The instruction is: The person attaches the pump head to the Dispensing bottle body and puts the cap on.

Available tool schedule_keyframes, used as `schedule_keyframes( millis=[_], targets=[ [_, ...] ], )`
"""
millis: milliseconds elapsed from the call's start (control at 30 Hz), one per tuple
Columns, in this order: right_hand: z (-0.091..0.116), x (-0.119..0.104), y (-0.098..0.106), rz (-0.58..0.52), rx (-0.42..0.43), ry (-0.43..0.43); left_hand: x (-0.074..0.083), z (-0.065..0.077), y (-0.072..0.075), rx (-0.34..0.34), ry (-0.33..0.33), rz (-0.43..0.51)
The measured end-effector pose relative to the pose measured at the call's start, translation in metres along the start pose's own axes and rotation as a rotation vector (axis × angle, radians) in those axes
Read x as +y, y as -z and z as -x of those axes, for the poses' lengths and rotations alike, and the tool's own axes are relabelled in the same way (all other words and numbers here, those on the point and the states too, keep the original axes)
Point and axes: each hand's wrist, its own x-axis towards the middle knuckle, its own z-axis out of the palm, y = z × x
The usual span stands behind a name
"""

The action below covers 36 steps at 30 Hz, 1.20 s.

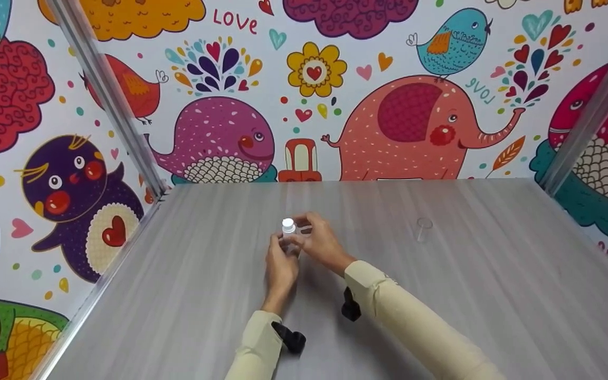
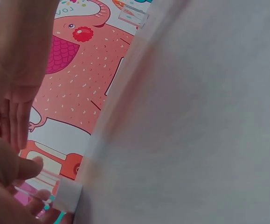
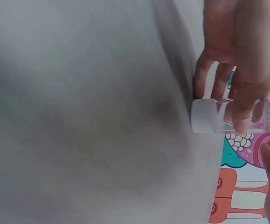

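A small clear bottle with a white top [image 1: 288, 226] stands upright between the two hands. In the right wrist view its see-through body [image 3: 228, 116] and a white lower end [image 3: 203, 116] show, the lower end right at the tabletop. My left hand [image 1: 282, 270] grips the body, thumb on one side and fingers round the other. My right hand [image 1: 324, 244] is held close beside the bottle's upper part. Its fingers look fairly straight in the left wrist view, where this right hand [image 2: 16, 112] hangs apart from the bottle's white end [image 2: 67, 195].
A clear glass cup [image 1: 424, 230] stands on the grey wood-grain table [image 1: 473, 285] to the right. Patterned walls with cartoon animals rise at the back and sides, with metal posts [image 1: 573, 137] at the corners. Black devices [image 1: 350, 306] are strapped at both wrists.
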Motion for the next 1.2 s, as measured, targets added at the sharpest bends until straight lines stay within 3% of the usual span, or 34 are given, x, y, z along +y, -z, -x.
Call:
schedule_keyframes(
  millis=[367, 633, 833, 1200],
  targets=[
    [0.000, -0.005, -0.002, -0.040, 0.006, 0.102, -0.002, 0.000, 0.000, -0.003, -0.023, 0.023],
    [-0.003, -0.003, -0.010, -0.040, 0.034, 0.230, -0.002, 0.000, -0.001, 0.013, -0.034, 0.012],
    [-0.001, -0.001, -0.011, 0.000, 0.051, 0.208, -0.003, 0.000, -0.001, 0.032, -0.055, 0.016],
    [-0.002, -0.001, -0.007, 0.017, 0.041, 0.185, -0.003, -0.002, 0.000, 0.031, -0.018, -0.020]
  ],
)
